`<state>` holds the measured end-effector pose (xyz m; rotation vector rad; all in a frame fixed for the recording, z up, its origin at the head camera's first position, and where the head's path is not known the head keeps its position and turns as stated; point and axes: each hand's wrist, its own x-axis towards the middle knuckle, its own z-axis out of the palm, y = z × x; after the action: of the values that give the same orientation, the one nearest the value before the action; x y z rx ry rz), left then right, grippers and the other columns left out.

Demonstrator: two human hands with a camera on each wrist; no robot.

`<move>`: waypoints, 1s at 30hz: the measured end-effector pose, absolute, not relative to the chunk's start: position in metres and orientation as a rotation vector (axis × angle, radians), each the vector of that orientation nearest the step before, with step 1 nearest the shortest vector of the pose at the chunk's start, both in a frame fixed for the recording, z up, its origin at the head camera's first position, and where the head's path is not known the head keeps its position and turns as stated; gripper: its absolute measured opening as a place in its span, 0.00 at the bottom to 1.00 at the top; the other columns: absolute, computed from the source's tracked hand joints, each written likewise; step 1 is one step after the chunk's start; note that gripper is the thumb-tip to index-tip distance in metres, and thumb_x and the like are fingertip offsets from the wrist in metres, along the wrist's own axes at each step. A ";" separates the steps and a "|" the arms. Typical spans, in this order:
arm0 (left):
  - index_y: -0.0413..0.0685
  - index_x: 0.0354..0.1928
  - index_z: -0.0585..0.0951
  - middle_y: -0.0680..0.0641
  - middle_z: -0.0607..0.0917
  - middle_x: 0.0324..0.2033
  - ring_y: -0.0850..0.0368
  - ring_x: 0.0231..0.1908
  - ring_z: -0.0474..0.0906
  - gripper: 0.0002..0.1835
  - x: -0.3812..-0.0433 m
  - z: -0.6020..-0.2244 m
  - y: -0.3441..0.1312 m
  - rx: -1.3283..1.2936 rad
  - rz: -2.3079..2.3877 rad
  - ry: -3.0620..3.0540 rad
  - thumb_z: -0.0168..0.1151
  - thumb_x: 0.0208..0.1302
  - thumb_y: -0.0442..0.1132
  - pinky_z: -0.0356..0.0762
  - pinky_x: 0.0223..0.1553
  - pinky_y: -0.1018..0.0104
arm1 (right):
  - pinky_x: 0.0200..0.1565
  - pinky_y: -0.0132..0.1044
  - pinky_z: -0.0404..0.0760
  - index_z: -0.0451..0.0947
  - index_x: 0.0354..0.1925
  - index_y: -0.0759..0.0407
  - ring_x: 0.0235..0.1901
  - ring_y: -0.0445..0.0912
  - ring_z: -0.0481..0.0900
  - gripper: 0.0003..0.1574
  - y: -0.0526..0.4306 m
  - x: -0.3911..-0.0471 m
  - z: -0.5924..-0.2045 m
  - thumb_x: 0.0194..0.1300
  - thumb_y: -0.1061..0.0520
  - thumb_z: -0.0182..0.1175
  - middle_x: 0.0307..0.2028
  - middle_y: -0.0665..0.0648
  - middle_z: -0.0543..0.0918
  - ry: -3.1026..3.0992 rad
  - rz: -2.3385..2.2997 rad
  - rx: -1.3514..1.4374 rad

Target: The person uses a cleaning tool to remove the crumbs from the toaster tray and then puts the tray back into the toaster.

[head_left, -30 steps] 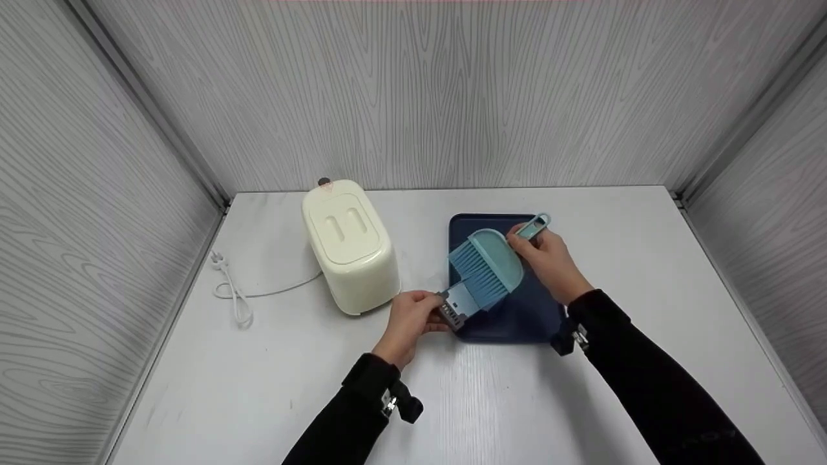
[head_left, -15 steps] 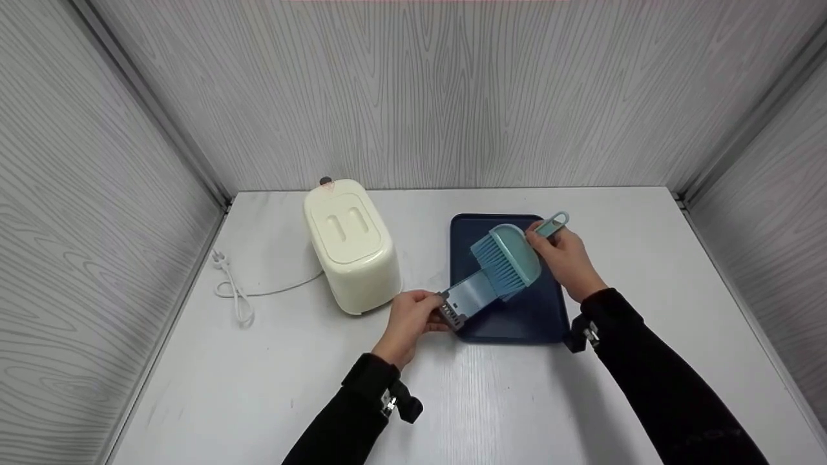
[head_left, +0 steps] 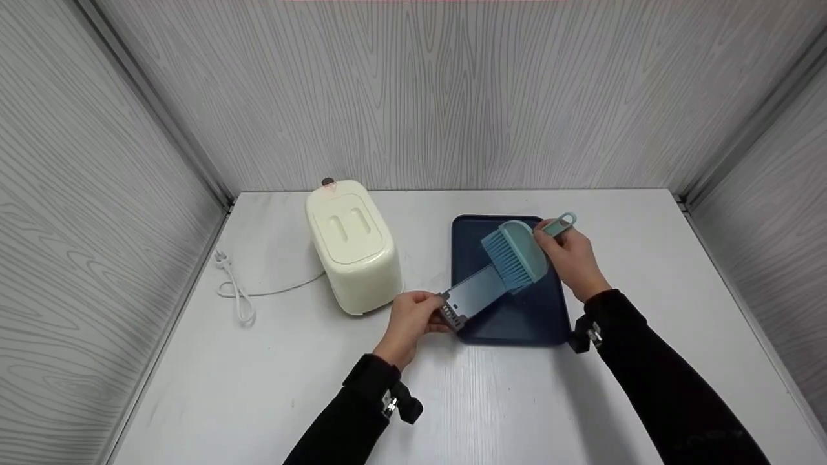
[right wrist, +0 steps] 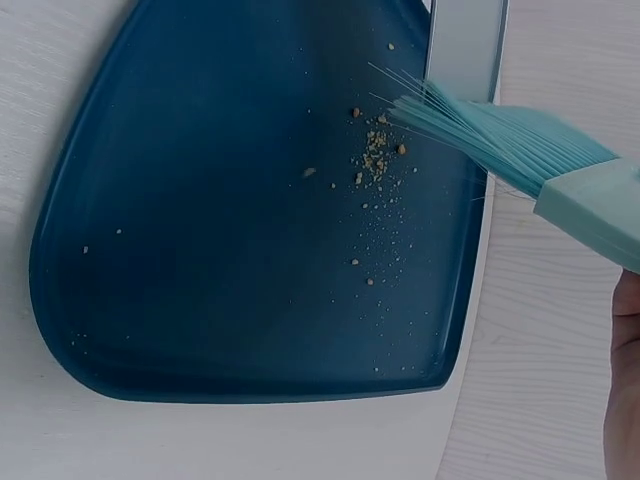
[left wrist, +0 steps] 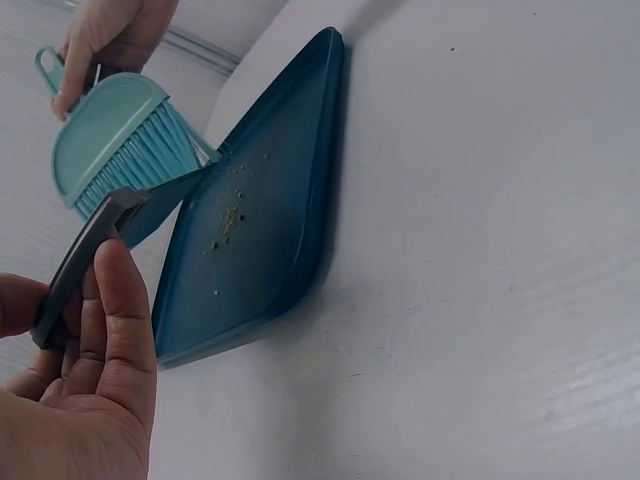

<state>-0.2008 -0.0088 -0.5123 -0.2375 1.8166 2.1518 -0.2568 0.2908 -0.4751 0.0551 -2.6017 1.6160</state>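
My left hand (head_left: 411, 323) pinches the grey slotted end of a flat metal crumb tray (head_left: 477, 296), which slants over the dark blue serving tray (head_left: 530, 326). By its handle my right hand (head_left: 570, 258) holds a light-blue hand brush (head_left: 526, 248). The bristles (left wrist: 140, 155) lie across the far end of the crumb tray. In the right wrist view the bristle tips are splayed beside it, above the blue tray. Crumbs (right wrist: 377, 150) lie in a small heap on the blue tray, with finer bits scattered around.
A cream toaster (head_left: 352, 248) with a lid on top stands left of the blue tray. Its white cord and plug (head_left: 236, 290) lie on the table at the far left. Wood-grain panels (head_left: 420, 97) enclose the back and sides.
My right hand has drawn the brush up and to the right, along the crumb tray towards its far end, uncovering more of the metal. The left hand keeps its place.
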 end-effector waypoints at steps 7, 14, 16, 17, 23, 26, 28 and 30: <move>0.29 0.42 0.83 0.42 0.87 0.28 0.55 0.25 0.86 0.10 -0.203 -0.512 -0.009 -0.251 2.161 1.809 0.59 0.65 0.30 0.89 0.31 0.63 | 0.53 0.37 0.75 0.72 0.64 0.61 0.56 0.48 0.76 0.29 0.292 -0.257 -0.472 0.81 0.41 0.51 0.60 0.62 0.80 -2.598 1.580 0.057; 0.28 0.43 0.83 0.40 0.87 0.29 0.55 0.25 0.85 0.10 -0.205 -0.513 -0.010 -0.254 2.167 1.807 0.59 0.64 0.30 0.89 0.32 0.63 | 0.53 0.37 0.75 0.74 0.63 0.59 0.54 0.46 0.77 0.32 0.292 -0.258 -0.470 0.78 0.36 0.52 0.57 0.60 0.81 -2.559 1.530 0.032; 0.28 0.43 0.83 0.40 0.88 0.29 0.55 0.25 0.85 0.10 -0.205 -0.514 -0.010 -0.251 2.169 1.807 0.59 0.64 0.30 0.89 0.32 0.63 | 0.53 0.37 0.75 0.74 0.63 0.59 0.54 0.46 0.76 0.33 0.291 -0.258 -0.468 0.78 0.35 0.52 0.57 0.59 0.81 -2.536 1.534 0.011; 0.28 0.43 0.83 0.40 0.88 0.30 0.55 0.25 0.85 0.10 -0.205 -0.514 -0.011 -0.250 2.169 1.808 0.60 0.64 0.30 0.89 0.32 0.63 | 0.54 0.38 0.75 0.74 0.63 0.59 0.54 0.46 0.76 0.33 0.290 -0.258 -0.467 0.78 0.35 0.52 0.57 0.59 0.81 -2.523 1.543 0.004; 0.29 0.42 0.83 0.40 0.88 0.29 0.55 0.25 0.86 0.10 -0.205 -0.513 -0.010 -0.250 2.175 1.802 0.60 0.64 0.30 0.89 0.31 0.63 | 0.52 0.38 0.78 0.74 0.63 0.58 0.54 0.46 0.79 0.33 0.279 -0.260 -0.462 0.78 0.35 0.52 0.56 0.59 0.81 -2.458 1.546 -0.039; 0.29 0.42 0.83 0.39 0.88 0.31 0.55 0.26 0.86 0.10 -0.204 -0.512 -0.010 -0.253 2.167 1.807 0.60 0.65 0.30 0.89 0.32 0.62 | 0.46 0.36 0.77 0.74 0.62 0.57 0.48 0.46 0.79 0.32 0.273 -0.262 -0.462 0.78 0.35 0.51 0.52 0.59 0.82 -2.439 1.512 -0.030; 0.29 0.43 0.83 0.39 0.88 0.32 0.55 0.26 0.86 0.10 -0.204 -0.511 -0.010 -0.255 2.156 1.821 0.60 0.65 0.31 0.89 0.32 0.62 | 0.44 0.37 0.77 0.74 0.62 0.57 0.45 0.46 0.79 0.31 0.268 -0.264 -0.462 0.79 0.36 0.50 0.50 0.59 0.82 -2.433 1.483 -0.013; 0.29 0.43 0.83 0.38 0.89 0.33 0.55 0.26 0.86 0.11 -0.204 -0.512 -0.009 -0.259 2.144 1.836 0.60 0.65 0.32 0.89 0.33 0.61 | 0.44 0.38 0.76 0.73 0.62 0.56 0.45 0.47 0.79 0.30 0.264 -0.266 -0.463 0.79 0.36 0.49 0.49 0.58 0.82 -2.416 1.477 0.008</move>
<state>-0.2043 -0.0092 -0.5115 -0.2592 1.8363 2.1436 -0.2659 0.2642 -0.4634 0.0077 -2.4161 1.4768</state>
